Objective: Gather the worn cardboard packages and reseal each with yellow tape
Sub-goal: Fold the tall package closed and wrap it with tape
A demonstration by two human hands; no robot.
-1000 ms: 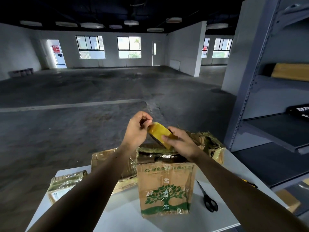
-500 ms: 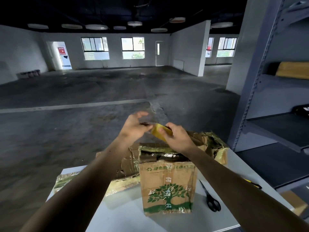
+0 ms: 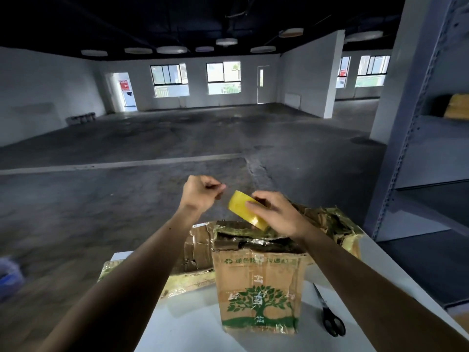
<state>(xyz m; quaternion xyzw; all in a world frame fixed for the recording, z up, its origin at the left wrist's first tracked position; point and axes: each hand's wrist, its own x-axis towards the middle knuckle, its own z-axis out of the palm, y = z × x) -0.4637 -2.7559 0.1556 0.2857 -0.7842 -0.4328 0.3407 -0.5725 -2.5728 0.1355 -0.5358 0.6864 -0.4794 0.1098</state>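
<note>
Head camera view, looking down over a white table [image 3: 193, 329] at the lower centre of the frame: a person holds both bare arms out above a group of worn cardboard packages. The right hand [image 3: 278, 215], just right of centre, grips a roll of yellow tape [image 3: 245, 209], thumb across its near face and fingers curled over its far edge, so that the roll is held tilted in the air above the packages. The left hand [image 3: 200, 193], just left of the roll and apart from it, is closed, its thumb tip pressed to the forefinger. Whether an end of tape lies in that pinch cannot be told.

Directly below the hands stands an upright cardboard box [image 3: 258, 283] printed with a green tree, its top flaps crumpled and partly covered in shiny tape. A second battered package [image 3: 199, 250] sits just behind it to the left, and a flat taped package [image 3: 187, 282] lies lower left, partly hidden by the left forearm. A torn package [image 3: 330, 223] with glossy wrapping fills the space behind the right wrist.

Black-handled scissors [image 3: 330, 317] lie on the table at lower right, beside the printed box. Grey metal shelving [image 3: 416, 148] rises along the right edge of the frame, with a yellowish parcel [image 3: 458, 106] on an upper shelf. Bare concrete floor and windows fill the background.
</note>
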